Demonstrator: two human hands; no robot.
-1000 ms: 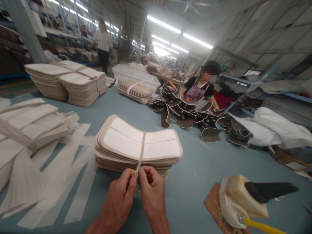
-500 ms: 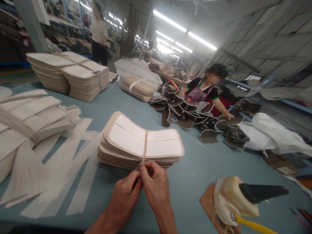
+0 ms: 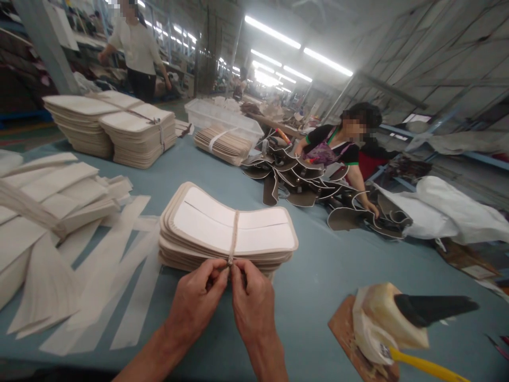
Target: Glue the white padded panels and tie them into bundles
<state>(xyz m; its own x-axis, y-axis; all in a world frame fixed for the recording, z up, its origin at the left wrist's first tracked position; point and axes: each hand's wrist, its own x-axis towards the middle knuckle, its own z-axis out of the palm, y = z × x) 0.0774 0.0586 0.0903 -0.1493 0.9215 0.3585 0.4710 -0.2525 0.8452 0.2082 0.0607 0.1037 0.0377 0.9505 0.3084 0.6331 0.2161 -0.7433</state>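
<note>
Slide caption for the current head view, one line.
Left hand and right hand pinch the cord around a curved stack of pale panels on a blue-green table.

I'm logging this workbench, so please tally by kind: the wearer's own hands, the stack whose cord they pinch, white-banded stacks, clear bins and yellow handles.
Wearer's left hand and right hand: 2
Stack with pinched cord: 1
White-banded stack: 1
Clear bin: 1
Yellow handle: 1
Total: 6
</note>
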